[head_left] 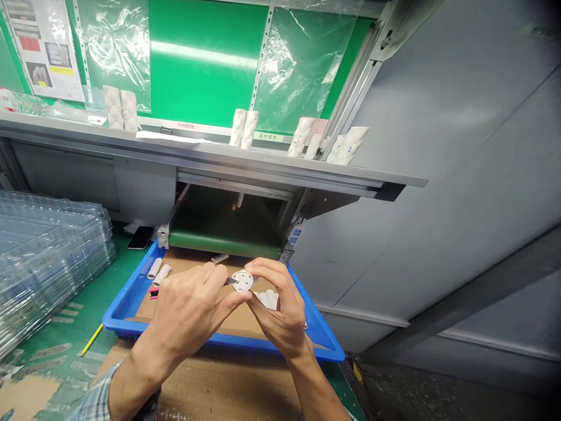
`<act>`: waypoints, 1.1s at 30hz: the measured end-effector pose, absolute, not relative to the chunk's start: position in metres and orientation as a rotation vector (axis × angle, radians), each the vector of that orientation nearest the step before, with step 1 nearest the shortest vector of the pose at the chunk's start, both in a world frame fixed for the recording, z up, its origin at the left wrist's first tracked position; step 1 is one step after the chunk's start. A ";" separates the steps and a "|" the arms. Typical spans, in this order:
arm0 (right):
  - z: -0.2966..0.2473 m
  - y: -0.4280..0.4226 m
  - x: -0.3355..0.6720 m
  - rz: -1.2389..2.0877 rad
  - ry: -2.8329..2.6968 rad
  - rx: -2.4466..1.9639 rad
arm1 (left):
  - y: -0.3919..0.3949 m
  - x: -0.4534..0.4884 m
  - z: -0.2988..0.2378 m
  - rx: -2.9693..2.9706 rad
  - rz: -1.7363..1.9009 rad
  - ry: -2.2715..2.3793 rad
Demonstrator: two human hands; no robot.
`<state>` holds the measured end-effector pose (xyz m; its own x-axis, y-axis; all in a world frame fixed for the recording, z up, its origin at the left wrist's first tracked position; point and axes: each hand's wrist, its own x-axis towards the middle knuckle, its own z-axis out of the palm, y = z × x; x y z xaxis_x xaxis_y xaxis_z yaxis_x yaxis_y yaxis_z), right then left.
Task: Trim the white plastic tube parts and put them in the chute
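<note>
A white round-ended tube part [242,281], its end face with several small holes turned toward me, is held over the blue tray [219,346]. My right hand [280,298] grips it between thumb and fingers from the right. Closed around a small knife [230,281], my left hand [188,298] comes from the left; only a thin dark blade tip shows, resting at the part's rim, and the handle is hidden. The left thumb touches the lower edge of the part. Behind my right hand, several white tubes [268,299] lie in the tray.
A green conveyor belt [223,237] ends at the tray's far side. More white tubes [155,268] and a pink-and-black item [153,292] lie at the tray's left. Clear plastic trays [48,257] are stacked left, near a phone [140,237]. A shelf [263,161] with tubes spans above.
</note>
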<state>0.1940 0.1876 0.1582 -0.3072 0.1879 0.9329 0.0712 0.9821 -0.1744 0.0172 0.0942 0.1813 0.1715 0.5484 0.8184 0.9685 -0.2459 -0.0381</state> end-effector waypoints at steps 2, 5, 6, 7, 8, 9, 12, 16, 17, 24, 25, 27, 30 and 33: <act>0.159 0.186 0.194 0.088 -1.877 -0.192 | 0.094 0.018 0.181 -1.871 -0.940 -1.422; 0.159 0.183 0.194 0.057 -1.870 -0.208 | 0.093 0.018 0.181 -1.879 -0.945 -1.419; 0.159 0.182 0.194 0.050 -1.868 -0.211 | 0.093 0.018 0.181 -1.887 -0.949 -1.420; 0.159 0.182 0.194 0.046 -1.866 -0.212 | 0.093 0.018 0.181 -1.901 -0.954 -1.417; 0.159 0.181 0.193 0.048 -1.863 -0.210 | 0.093 0.019 0.181 -1.922 -0.958 -1.411; 0.159 0.180 0.193 0.058 -1.859 -0.205 | 0.093 0.019 0.181 -1.941 -0.966 -1.400; 0.156 0.179 0.190 0.127 -1.840 -0.189 | 0.094 0.019 0.180 -1.956 -1.017 -1.357; 0.153 0.180 0.187 0.226 -1.823 -0.182 | 0.099 0.016 0.178 -1.992 -1.164 -1.281; 0.153 0.181 0.187 0.269 -1.838 -0.178 | 0.100 0.014 0.178 -2.019 -1.195 -1.256; 0.156 0.186 0.194 0.398 -1.840 -0.210 | 0.101 0.009 0.182 -2.103 -1.262 -1.240; 0.156 0.186 0.194 0.393 -1.814 -0.215 | 0.101 0.009 0.182 -2.087 -1.267 -1.251; 0.157 0.186 0.195 0.377 -1.796 -0.217 | 0.100 0.009 0.183 -2.031 -1.242 -1.279; 0.159 0.185 0.194 0.325 -1.794 -0.217 | 0.098 0.011 0.183 -2.013 -1.174 -1.304; 0.160 0.185 0.194 0.286 -1.795 -0.221 | 0.096 0.012 0.183 -2.058 -1.224 -1.278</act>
